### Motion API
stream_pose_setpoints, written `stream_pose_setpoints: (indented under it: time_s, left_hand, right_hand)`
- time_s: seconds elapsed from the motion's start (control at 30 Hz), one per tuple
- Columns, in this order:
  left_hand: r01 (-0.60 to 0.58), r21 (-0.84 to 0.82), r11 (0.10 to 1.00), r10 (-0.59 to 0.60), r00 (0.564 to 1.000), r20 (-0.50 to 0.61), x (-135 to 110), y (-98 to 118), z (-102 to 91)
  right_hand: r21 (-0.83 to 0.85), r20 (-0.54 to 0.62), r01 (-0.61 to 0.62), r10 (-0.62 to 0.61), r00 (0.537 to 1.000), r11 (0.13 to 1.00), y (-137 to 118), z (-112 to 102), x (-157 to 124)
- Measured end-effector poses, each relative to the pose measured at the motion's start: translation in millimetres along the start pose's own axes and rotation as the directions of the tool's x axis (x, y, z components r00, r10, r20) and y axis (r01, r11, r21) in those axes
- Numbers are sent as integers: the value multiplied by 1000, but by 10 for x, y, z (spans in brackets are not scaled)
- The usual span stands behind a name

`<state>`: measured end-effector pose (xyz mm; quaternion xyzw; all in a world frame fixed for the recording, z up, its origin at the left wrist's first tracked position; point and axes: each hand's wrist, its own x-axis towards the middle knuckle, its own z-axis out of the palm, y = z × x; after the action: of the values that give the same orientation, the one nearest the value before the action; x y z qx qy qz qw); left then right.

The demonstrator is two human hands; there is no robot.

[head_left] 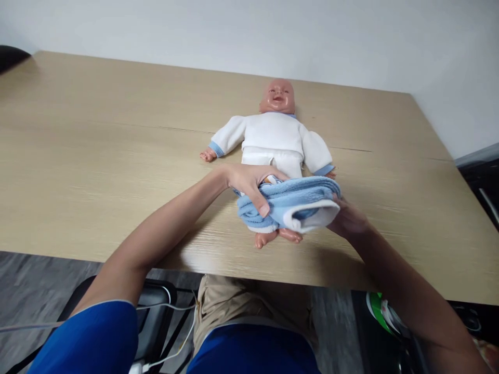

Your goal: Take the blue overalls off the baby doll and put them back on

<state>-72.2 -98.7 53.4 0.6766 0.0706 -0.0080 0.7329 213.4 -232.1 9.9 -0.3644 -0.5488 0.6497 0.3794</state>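
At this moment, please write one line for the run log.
doll: face up on table | garment: bunched, doll's feet showing past it | left grip: holding garment | right grip: at garment's right end, partly hidden

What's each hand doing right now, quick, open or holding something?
Left hand: closed, holding the bunched light-blue garment with white trim.
Right hand: at the garment's other end, partly hidden and blurred; its grip cannot be told.

No text, label, brand, number or sign is legible. The small orange-and-white patch (270,179) on the blue garment (292,200), below the waist of the doll (273,130), sits beside the left hand (249,182) and cannot be read.
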Motion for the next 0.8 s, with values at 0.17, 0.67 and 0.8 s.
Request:
stream_pose_setpoints:
  time_s: [0.17, 0.67, 0.8]
  left_hand:
    - [-24, 41, 999, 27, 998, -65, 3, -13, 25]
    - [-62, 155, 986, 88, 982, -167, 62, 22, 72]
    - [-70, 240, 968, 121, 971, -205, 92, 31, 124]
  right_hand:
    - [115, 84, 7, -17, 996, 993, -52, 20, 29]
    - [-281, -376, 203, -302, 876, 938, -51, 187, 120]
    - [-401, -372, 165, -325, 870, 901, -122, 337, -5]
